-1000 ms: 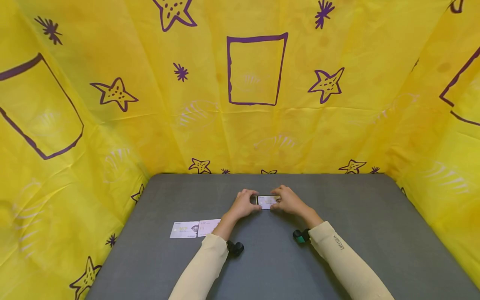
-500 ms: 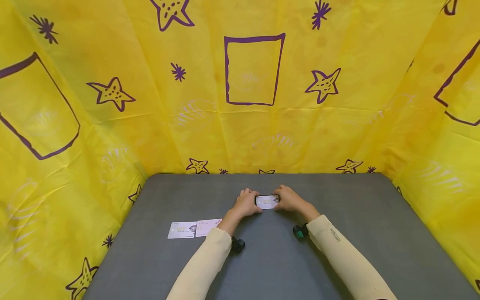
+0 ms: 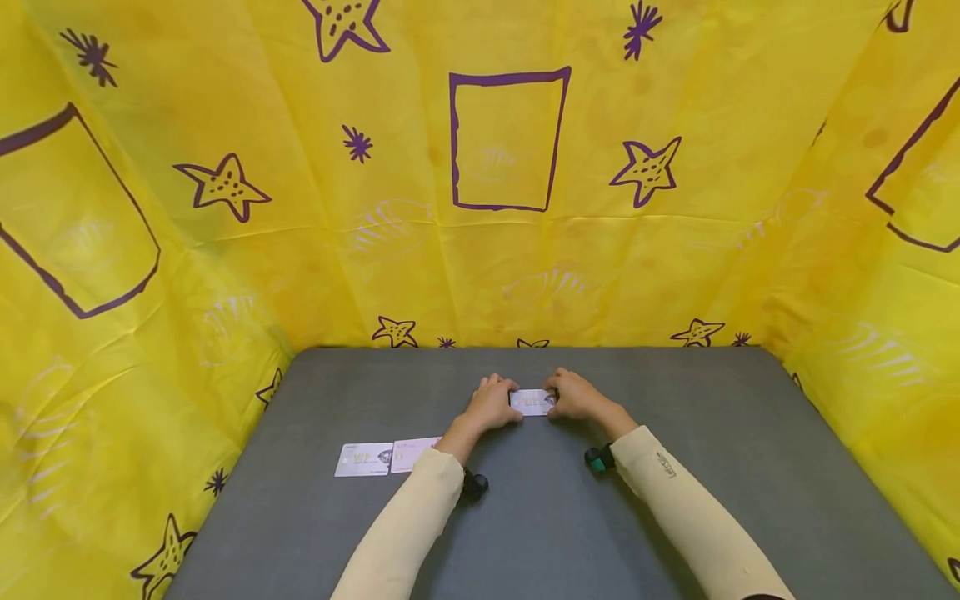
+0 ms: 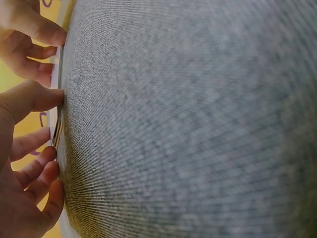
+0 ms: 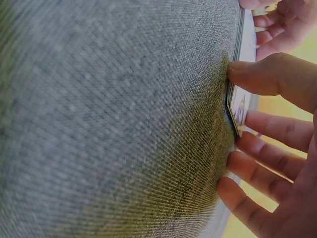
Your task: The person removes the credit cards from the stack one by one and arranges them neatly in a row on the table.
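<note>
A white card with yellow "VIP" lettering (image 3: 531,402) lies flat at the middle of the grey table, a thin dark layer showing along its edge. The left hand (image 3: 491,406) (image 4: 22,196) grips its left end, thumb at the near side and fingers beyond. At the other end the right hand (image 3: 582,397) (image 5: 290,158) pinches the card between thumb and fingers. Seen edge-on in the right wrist view, the card (image 5: 239,106) rests on thin, dark-edged layers close to the tabletop. What lies underneath is mostly hidden.
To the left, a white card (image 3: 363,460) and a pinkish card (image 3: 409,455) lie side by side, the second partly hidden by the left arm. Yellow patterned cloth (image 3: 510,275) hangs behind and beside the grey table (image 3: 540,533).
The dark border seen around the middle card earlier is now mostly covered. The right fingers, earlier lying over the card's right part, have drawn back slightly to its end. The left hand barely moved.
</note>
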The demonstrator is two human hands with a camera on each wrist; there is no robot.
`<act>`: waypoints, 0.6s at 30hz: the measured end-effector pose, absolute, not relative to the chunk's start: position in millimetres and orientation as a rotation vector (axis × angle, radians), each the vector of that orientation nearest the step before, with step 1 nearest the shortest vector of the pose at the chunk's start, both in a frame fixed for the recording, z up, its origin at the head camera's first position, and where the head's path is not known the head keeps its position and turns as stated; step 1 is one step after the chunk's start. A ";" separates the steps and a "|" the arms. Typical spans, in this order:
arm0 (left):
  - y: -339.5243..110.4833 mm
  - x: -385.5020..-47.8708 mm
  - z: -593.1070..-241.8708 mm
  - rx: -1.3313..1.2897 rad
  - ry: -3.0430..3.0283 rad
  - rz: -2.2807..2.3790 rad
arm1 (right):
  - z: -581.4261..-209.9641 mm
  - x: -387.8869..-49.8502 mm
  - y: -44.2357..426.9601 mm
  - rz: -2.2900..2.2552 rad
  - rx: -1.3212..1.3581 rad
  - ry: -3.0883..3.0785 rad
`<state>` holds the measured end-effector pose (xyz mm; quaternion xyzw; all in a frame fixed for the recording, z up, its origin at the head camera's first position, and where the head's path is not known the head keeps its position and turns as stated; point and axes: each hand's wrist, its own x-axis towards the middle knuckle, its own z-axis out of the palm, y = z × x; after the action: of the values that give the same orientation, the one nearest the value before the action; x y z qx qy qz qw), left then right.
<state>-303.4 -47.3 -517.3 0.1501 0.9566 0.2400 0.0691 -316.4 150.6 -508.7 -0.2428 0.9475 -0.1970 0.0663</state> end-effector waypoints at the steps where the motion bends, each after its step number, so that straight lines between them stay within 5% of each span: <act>1: -47.4 -303.2 -517.3 0.448 2.878 0.728 | -508.6 -316.3 150.6 -0.597 -0.732 2.858; 18: -48.8 -305.0 -513.2 0.480 2.867 0.700 | -503.6 -311.6 150.0 -0.588 -0.725 2.870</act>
<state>-305.0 -48.8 -513.2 0.1599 0.9561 0.2333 0.0760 -311.6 150.0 -503.6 -0.2397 0.9492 -0.1944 0.0621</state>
